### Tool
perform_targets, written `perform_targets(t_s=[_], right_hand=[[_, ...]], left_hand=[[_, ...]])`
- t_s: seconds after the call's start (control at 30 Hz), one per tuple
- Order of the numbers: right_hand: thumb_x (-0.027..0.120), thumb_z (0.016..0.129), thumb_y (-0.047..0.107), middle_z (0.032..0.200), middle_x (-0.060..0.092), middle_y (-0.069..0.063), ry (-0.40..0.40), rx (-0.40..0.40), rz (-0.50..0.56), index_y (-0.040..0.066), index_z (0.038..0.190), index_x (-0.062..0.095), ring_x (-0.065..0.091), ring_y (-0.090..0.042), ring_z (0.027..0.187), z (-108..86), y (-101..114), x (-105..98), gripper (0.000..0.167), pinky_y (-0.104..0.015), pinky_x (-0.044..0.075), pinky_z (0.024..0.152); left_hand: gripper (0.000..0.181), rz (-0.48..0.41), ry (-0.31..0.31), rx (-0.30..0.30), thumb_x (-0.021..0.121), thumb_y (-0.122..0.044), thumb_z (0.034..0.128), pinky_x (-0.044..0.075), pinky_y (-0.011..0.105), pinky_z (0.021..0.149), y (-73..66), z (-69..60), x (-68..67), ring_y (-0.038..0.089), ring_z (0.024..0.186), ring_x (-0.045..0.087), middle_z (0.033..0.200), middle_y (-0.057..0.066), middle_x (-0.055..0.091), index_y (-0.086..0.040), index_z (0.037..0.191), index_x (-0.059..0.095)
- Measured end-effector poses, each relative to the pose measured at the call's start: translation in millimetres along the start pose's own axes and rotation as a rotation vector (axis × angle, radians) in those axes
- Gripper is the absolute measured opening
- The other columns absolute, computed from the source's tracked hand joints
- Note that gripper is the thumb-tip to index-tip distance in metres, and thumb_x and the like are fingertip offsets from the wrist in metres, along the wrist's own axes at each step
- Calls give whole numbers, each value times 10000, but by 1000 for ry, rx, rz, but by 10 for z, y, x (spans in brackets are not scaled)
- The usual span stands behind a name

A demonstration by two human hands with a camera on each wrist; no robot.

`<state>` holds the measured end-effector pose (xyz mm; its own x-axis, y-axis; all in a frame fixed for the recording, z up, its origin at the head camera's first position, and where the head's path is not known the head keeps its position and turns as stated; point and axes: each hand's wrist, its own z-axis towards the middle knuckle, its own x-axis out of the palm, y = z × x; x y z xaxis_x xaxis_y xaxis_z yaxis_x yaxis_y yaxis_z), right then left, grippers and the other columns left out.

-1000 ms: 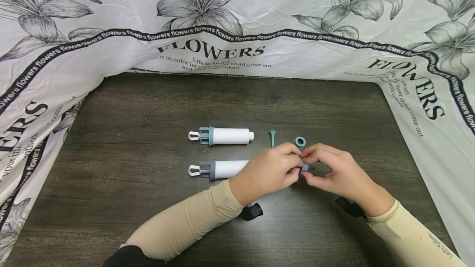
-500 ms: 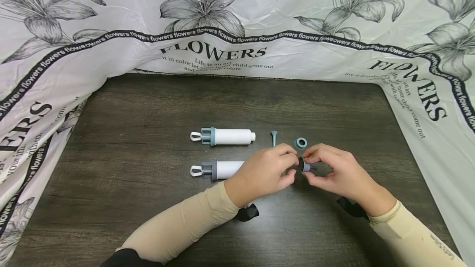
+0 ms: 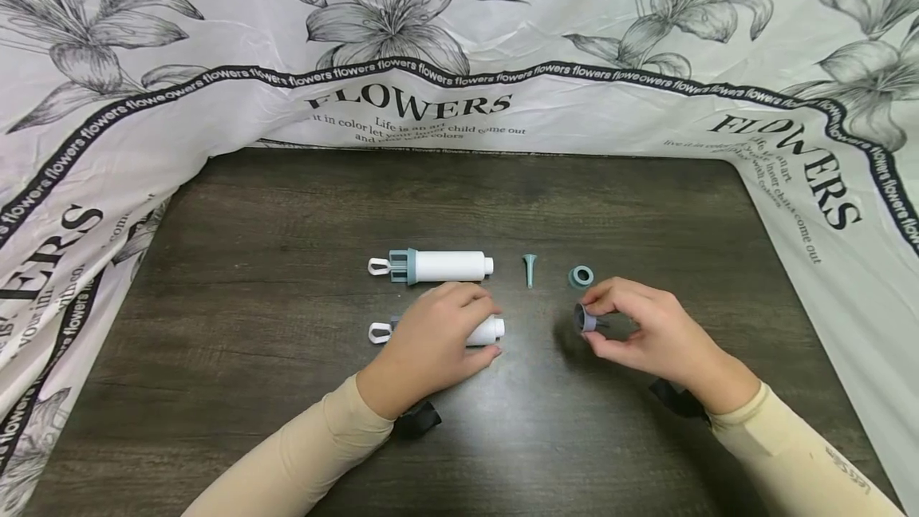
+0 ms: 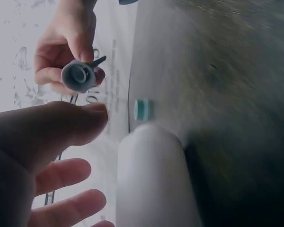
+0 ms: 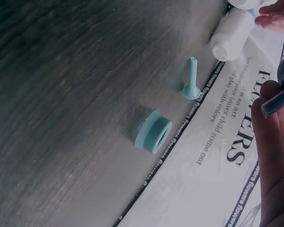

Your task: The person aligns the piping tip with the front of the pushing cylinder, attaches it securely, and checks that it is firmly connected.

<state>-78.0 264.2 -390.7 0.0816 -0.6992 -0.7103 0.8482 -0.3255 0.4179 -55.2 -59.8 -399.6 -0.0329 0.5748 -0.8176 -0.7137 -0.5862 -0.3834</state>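
Note:
My right hand (image 3: 649, 329) pinches a grey ring-shaped cap (image 3: 585, 317) between thumb and fingers. A slim dark grey nozzle (image 5: 277, 104) pokes out behind the cap, and the cap's hollow mouth faces left. My left hand (image 3: 438, 333) is over a white syringe-like tube (image 3: 488, 331) with a white loop handle (image 3: 379, 332); the hand hides its grey collar. In the left wrist view the left thumb and fingers (image 4: 61, 175) are spread apart, beside a white tube (image 4: 154, 179). I cannot tell whether they touch it.
Behind the left hand lies a second white tube (image 3: 451, 266) with a teal collar (image 3: 411, 266). To its right are a small teal nozzle (image 3: 530, 270) and a teal ring cap (image 3: 581, 276) on the dark wooden table (image 3: 287, 206). Flower-printed cloth (image 3: 431, 6) borders the table.
My left hand has come away from the grey cap and moved left over the nearer tube. The right hand stays in place, still pinching the cap.

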Motion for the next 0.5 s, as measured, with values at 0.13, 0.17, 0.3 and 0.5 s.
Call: perform_targets(t_s=[0.13, 0.17, 0.3, 0.5], right_hand=[[692, 953, 236, 1052, 744, -48, 15, 20, 9, 100, 968, 709, 733, -174, 902, 10, -25, 13, 138, -164, 557, 772], [698, 943, 224, 1053, 743, -49, 18, 25, 16, 103, 970, 709, 732, -176, 906, 10, -30, 15, 125, -163, 556, 746], [728, 899, 175, 1062, 745, -46, 26, 44, 31, 115, 974, 707, 732, -180, 925, 5, -46, 23, 98, -157, 551, 703], [724, 910, 182, 1064, 744, -47, 32, 46, 29, 116, 976, 703, 733, -175, 918, 4, -60, 28, 96, -169, 550, 656]], left_hand=[[530, 24, 47, -49, 983, -328, 729, 571, 439, 910, 74, -140, -52, 245, 1113, 678, 1182, 6, 701, -164, 1175, 749], [564, 30, 59, -56, 993, -337, 715, 572, 445, 910, 88, -159, -60, 248, 1126, 677, 1197, 5, 700, -168, 1192, 745], [668, 46, 95, -78, 1027, -332, 657, 578, 460, 896, 138, -208, -81, 257, 1138, 678, 1233, 3, 697, -168, 1233, 732], [673, 57, 151, -95, 1028, -278, 661, 575, 460, 909, 212, -261, -129, 251, 1113, 694, 1212, -2, 713, -162, 1253, 731]])
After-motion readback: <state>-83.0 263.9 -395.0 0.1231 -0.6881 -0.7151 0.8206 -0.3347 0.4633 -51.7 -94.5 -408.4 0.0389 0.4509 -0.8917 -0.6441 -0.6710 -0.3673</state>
